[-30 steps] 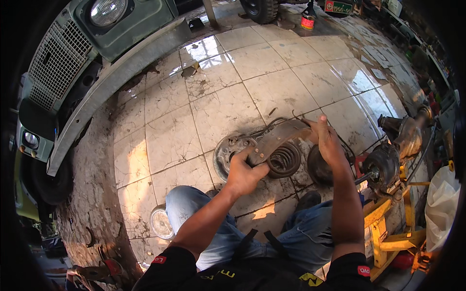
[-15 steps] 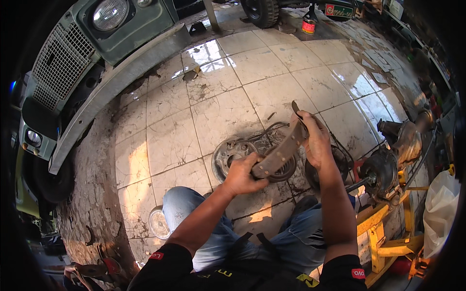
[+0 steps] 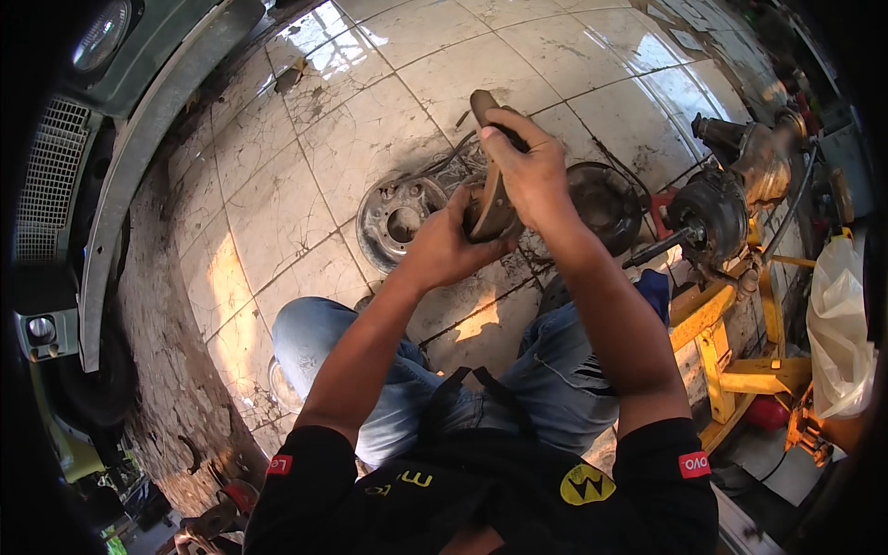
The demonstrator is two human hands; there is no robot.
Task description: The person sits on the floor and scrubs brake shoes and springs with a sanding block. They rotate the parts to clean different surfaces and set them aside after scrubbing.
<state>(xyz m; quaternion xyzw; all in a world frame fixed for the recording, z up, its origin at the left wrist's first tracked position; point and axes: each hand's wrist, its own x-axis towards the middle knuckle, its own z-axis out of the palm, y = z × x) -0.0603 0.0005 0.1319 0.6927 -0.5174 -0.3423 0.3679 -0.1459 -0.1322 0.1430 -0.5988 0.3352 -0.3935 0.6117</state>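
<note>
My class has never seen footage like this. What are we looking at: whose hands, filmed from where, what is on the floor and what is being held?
No machine does the handling here: these are one person's bare hands. The camera is worn on that person's head and looks down, and its wide fisheye lens bends straight edges.

The left hand grips the lower end of a curved brown part; the right hand holds it higher up. On the tiled floor lie a round grey plate with a hole and, to its right, a dark round part. A yellow stand is at the right, and the green vehicle at the left edge shows its front.
</note>
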